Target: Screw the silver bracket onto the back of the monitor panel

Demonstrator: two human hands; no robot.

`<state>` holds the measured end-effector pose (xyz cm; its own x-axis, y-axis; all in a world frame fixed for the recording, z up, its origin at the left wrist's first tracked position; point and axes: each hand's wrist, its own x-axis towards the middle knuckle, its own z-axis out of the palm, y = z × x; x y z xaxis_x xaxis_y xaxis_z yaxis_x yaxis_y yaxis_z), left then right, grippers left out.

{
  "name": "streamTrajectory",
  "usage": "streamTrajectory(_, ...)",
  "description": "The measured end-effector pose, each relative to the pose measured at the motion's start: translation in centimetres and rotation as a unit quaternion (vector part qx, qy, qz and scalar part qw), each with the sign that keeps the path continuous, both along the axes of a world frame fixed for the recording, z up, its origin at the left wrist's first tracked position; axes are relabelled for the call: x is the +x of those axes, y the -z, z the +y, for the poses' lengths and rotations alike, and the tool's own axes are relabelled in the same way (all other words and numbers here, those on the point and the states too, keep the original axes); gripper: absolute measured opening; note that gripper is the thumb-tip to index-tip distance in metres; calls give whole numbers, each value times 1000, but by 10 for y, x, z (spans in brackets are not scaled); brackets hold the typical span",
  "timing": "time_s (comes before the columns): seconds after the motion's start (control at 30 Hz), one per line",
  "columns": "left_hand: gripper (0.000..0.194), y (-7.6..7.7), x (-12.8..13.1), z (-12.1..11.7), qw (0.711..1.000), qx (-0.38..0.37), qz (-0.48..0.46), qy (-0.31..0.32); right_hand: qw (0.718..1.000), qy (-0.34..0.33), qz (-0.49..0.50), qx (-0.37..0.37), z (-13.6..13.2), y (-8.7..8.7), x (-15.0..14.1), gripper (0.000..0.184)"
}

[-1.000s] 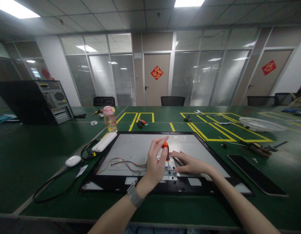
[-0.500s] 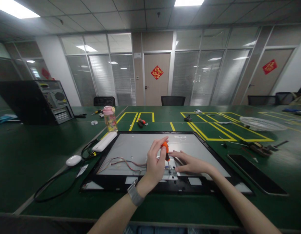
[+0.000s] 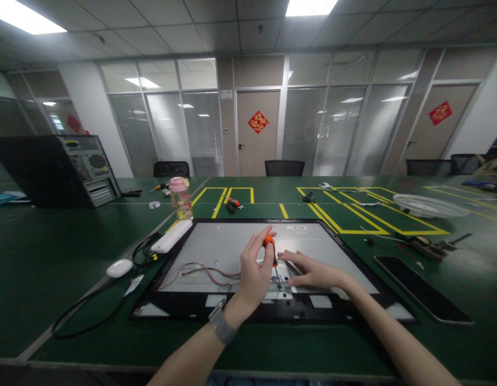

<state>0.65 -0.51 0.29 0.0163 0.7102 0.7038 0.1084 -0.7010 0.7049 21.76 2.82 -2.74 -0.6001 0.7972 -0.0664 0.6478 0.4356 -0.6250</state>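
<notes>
My left hand (image 3: 256, 265) is closed around the orange-and-black handle of a screwdriver (image 3: 269, 242), its thin shaft pointing down. The tip meets a small circuit board area (image 3: 284, 294) low on the back of a flat display panel (image 3: 232, 241). My right hand (image 3: 312, 269) rests on the panel just right of the shaft, fingers stretched out and apart, holding nothing that I can see. Thin coloured wires (image 3: 208, 271) run over the panel to the left of my hands. Part of the board is hidden by my left hand.
Left of the panel lie a white bar-shaped object (image 3: 171, 237), a white mouse (image 3: 119, 267) and a black cable (image 3: 81, 331). A pink-lidded bottle (image 3: 180, 198) and a computer case (image 3: 51, 171) stand behind. On the right are a dark phone-like slab (image 3: 423, 289) and a power tool-like item (image 3: 427, 245).
The screwdriver's handle has turned a little within my left hand. My right hand has barely moved. The whole view has shifted slightly.
</notes>
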Motion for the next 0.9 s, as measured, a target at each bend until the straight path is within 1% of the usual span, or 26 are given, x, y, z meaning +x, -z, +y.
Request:
streamTrajectory(0.13,22,1,1,1,999,22,16,-31,1000,-7,3,7,0,1,0,78)
streamTrajectory(0.2,18,2,1,1,999,20,18,-34,1000,-14,4,11,0,0,-1,78)
streamTrajectory(0.4,35,3,-1,0,1000,-3,6,21,1000,3,-7,-3,0,0,-1,78)
streamTrajectory(0.5,32,3,0,1,1000,-15,-8,10,1000,-1,-4,-2,0,1,-1,78)
streamTrajectory(0.6,24,2,1,1,999,16,16,-31,1000,-8,2,0,0,1,-1,78)
streamTrajectory(0.67,21,2,0,1,998,32,30,-44,1000,-10,4,0,0,0,-2,78)
streamTrajectory(0.83,33,2,-2,-1,999,30,32,1,1000,4,-3,-9,-4,-4,-3,77)
streamTrajectory(0.9,34,2,-2,-1,999,20,24,6,1000,3,-2,-10,-4,-4,-3,78)
